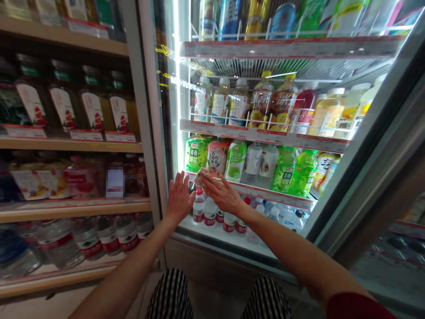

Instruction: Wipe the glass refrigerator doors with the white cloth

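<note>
My left hand [180, 197] is flat with its fingers out, at the left edge of a lit drinks fridge [232, 252]. My right hand [222, 191] presses a crumpled pale cloth [201, 176] under its fingertips. The cloth is level with the front strip of the fridge's lower shelf [265, 194]; whether it touches glass or the strip I cannot tell. Just above it stand a green tea bottle [195, 153] and a red-brown tea bottle [217, 157]. Below my hands are water bottles with red labels [210, 212], partly hidden by the right hand and forearm.
On the left, wooden shelves [79, 212] hold rows of bottles. A grey post [142, 88] divides them from the fridge. The fridge's upper shelf strip [285, 48] carries cans and bottles above. A dark metal frame [352, 168] slants along the right. My knees in checked trousers [169, 294] are close below.
</note>
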Tool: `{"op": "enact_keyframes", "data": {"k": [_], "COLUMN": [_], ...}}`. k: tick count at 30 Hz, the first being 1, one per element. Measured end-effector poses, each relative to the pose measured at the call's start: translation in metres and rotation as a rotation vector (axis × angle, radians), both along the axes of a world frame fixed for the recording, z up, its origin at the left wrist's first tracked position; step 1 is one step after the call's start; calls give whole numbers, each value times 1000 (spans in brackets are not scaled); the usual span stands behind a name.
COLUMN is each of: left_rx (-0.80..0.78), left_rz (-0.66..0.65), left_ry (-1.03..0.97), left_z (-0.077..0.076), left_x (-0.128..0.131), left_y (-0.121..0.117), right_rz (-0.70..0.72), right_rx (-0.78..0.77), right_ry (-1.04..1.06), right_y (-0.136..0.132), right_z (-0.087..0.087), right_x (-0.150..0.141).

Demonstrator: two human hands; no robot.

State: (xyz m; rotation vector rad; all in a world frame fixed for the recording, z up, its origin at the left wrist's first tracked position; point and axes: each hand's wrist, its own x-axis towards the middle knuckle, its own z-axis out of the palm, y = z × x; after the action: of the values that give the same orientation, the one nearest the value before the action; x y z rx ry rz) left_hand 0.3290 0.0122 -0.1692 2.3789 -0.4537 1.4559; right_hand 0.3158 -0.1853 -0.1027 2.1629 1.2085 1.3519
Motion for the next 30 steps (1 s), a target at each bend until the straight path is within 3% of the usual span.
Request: {"op": "enact_keyframes", "data": {"k": [4, 9, 14, 19, 22, 26, 30], "left_rx": [-31, -39, -102, -127, -132, -187, -267], "left_rz": [56, 82, 106, 110, 116, 34, -197], "left_ry": [2, 2, -7, -24, -35, -96, -130], "left_z": [0, 1, 2, 0, 2, 15, 40], "left_x": [1, 2, 4, 6, 4, 1, 8], "left_y": [13, 33, 57, 74, 82, 76, 44], "right_rz": [-35, 46, 15, 75, 74, 81, 88], "right_rx": [159, -40, 122, -105, -38, 125, 91], "right_ry": [11, 34, 57, 96, 72, 60, 85], "right_y": [25, 56, 90, 111, 120, 125, 116], "right_z": [7, 9, 22, 11, 25, 55, 56], "right_x": [13, 24, 36, 42, 45, 49, 48]}}
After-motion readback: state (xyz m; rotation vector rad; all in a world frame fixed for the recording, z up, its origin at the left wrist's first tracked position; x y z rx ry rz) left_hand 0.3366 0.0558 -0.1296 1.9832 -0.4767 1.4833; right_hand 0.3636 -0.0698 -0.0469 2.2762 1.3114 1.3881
